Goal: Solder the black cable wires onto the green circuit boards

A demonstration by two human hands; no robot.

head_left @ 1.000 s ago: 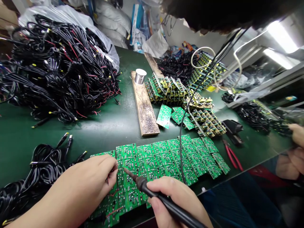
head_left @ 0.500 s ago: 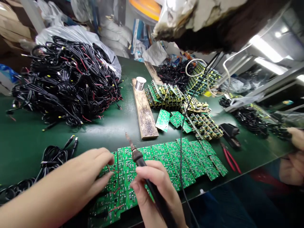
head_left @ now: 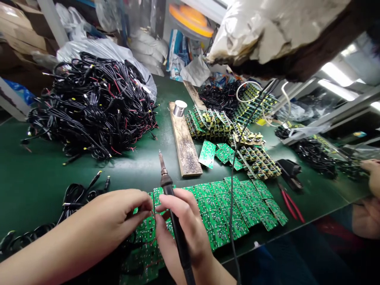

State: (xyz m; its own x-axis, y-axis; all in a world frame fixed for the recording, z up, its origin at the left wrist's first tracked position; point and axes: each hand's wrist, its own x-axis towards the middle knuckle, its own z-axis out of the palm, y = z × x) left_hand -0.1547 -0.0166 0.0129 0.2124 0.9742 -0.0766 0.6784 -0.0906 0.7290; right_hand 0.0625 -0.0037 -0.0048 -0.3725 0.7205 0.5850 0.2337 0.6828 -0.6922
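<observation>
My left hand [head_left: 127, 208] reaches over the left end of a row of green circuit boards [head_left: 218, 209]. Its thumb and fingers pinch a thin red wire [head_left: 153, 213]. In my right hand [head_left: 190, 225] is a soldering iron [head_left: 181, 251], gripped by its black handle with the tip pointing up and away, clear of the boards. The right thumb and forefinger come close to the same wire; whether they touch it I cannot tell. More reddish wires lie over the leftmost boards, partly hidden beneath my hands.
A big heap of black cables [head_left: 92, 107] sits back left; looped cables [head_left: 73, 198] lie nearer. A wooden strip [head_left: 185, 146] carries a solder spool [head_left: 179, 108]. Beyond the row are stacked boards [head_left: 258, 160] and red-handled pliers [head_left: 292, 204]. Another person's hand [head_left: 372, 172] shows far right. A black cord hangs across the boards.
My right hand has turned the iron more upright and brought its thumb and forefinger left, close to the wire at my left fingertips. The whole view has shifted slightly.
</observation>
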